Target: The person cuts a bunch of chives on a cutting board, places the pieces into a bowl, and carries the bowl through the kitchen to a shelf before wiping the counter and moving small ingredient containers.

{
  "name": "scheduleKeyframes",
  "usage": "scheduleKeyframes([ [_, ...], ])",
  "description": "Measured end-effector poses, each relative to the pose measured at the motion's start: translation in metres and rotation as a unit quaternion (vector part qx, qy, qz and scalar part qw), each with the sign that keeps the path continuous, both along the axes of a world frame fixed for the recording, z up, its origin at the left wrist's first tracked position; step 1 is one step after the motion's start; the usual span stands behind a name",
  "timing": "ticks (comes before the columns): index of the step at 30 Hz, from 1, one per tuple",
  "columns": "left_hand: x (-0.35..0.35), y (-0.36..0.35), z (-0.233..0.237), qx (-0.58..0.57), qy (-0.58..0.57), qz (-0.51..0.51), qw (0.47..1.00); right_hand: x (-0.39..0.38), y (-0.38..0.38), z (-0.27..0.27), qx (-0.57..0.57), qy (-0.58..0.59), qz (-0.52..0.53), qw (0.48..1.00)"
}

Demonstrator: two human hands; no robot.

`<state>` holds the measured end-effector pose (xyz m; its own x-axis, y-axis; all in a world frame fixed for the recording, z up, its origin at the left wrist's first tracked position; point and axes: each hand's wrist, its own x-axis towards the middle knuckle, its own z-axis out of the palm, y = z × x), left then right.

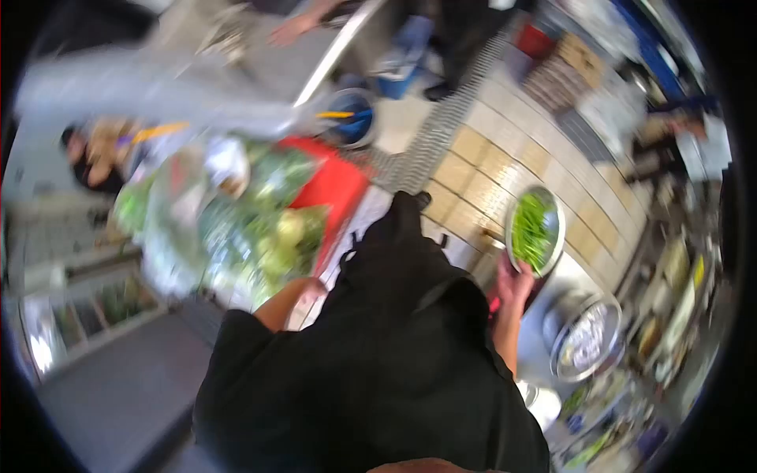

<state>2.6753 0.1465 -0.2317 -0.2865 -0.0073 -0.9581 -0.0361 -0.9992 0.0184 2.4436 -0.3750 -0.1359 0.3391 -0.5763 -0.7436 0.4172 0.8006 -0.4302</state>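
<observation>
My right hand (516, 282) grips the near edge of a metal bowl (559, 229), out to the right of my body. Chopped green vegetables (532, 232) fill the bowl, long and thin like cut stalks. On the other side, my left hand (312, 290) hangs low beside my dark clothing. It is blurred and its fingers do not show clearly. Nearest to it are clear plastic bags of green and pale vegetables (268, 229), piled by a red crate or bin (335, 189).
A metal pot (564, 315) with whitish contents stands on a steel surface at right. A drain grate (441, 118) crosses the tiled floor (505, 169). A blue-lined bucket (353, 118) stands ahead. Other people are nearby; one person's hand (292, 30) is over the far counter.
</observation>
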Motion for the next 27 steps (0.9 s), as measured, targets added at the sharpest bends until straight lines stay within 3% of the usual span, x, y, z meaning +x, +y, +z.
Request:
scheduleKeyframes([
  [1, 0.009, -0.006, -0.022, -0.001, 0.003, 0.009, 1.000, 0.001, -0.008, 0.002, -0.010, -0.018, -0.026, 0.999],
  [2, 0.021, -0.008, -0.077, 0.035, 0.013, -0.098, 0.994, -0.001, -0.018, -0.001, -0.003, -0.040, -0.031, 0.999],
  [3, 0.050, 0.020, -0.109, 0.029, 0.075, 0.147, 0.986, 0.005, -0.027, 0.002, -0.029, -0.035, -0.044, 0.998],
  [5, 0.101, -0.049, -0.129, -0.044, 0.006, 0.126, 0.991, 0.015, -0.050, 0.014, -0.001, 0.036, -0.086, 0.996],
  [8, 0.197, -0.160, -0.126, -0.165, -0.095, 0.129, 0.973, 0.022, -0.081, 0.027, -0.026, 0.006, -0.119, 0.993],
  [9, 0.226, -0.214, -0.115, -0.179, -0.095, -0.021, 0.979, 0.027, -0.092, 0.033, -0.034, 0.000, -0.133, 0.991],
  [10, 0.241, -0.293, -0.087, -0.184, -0.075, -0.288, 0.937, 0.032, -0.103, 0.041, -0.046, 0.002, -0.144, 0.988],
  [11, 0.245, -0.379, -0.030, -0.203, -0.048, -0.462, 0.862, 0.033, -0.113, 0.041, -0.040, -0.010, -0.168, 0.985],
  [12, 0.247, -0.454, 0.007, -0.231, -0.034, -0.557, 0.797, 0.033, -0.125, 0.043, -0.045, -0.008, -0.182, 0.982],
  [14, 0.303, -0.540, -0.103, -0.424, -0.130, -0.617, 0.650, 0.035, -0.141, 0.048, -0.050, -0.012, -0.209, 0.976],
  [15, 0.301, -0.614, -0.072, -0.428, -0.166, -0.600, 0.656, 0.036, -0.148, 0.049, -0.055, -0.018, -0.225, 0.973],
  [16, 0.286, -0.677, -0.024, -0.474, -0.210, -0.517, 0.681, 0.035, -0.156, 0.048, -0.052, -0.031, -0.239, 0.969],
  [17, 0.284, -0.739, -0.028, -0.527, -0.234, -0.517, 0.633, 0.035, -0.164, 0.043, -0.049, -0.046, -0.263, 0.962],
  [19, 0.245, -0.840, 0.034, -0.561, -0.283, -0.378, 0.680, 0.033, -0.180, 0.039, -0.071, -0.078, -0.289, 0.951],
  [21, 0.217, -0.922, 0.028, -0.587, -0.275, -0.251, 0.719, 0.034, -0.202, 0.043, -0.067, -0.090, -0.320, 0.941],
  [23, 0.186, -0.974, 0.033, -0.618, -0.272, -0.235, 0.700, 0.020, -0.224, 0.010, -0.065, -0.089, -0.332, 0.937],
  [25, 0.168, -1.002, 0.014, -0.629, -0.241, -0.266, 0.690, 0.011, -0.255, 0.013, -0.051, -0.074, -0.354, 0.931],
  [27, 0.164, -1.010, 0.005, -0.607, -0.206, -0.398, 0.656, 0.000, -0.288, 0.007, -0.051, -0.066, -0.371, 0.925],
])
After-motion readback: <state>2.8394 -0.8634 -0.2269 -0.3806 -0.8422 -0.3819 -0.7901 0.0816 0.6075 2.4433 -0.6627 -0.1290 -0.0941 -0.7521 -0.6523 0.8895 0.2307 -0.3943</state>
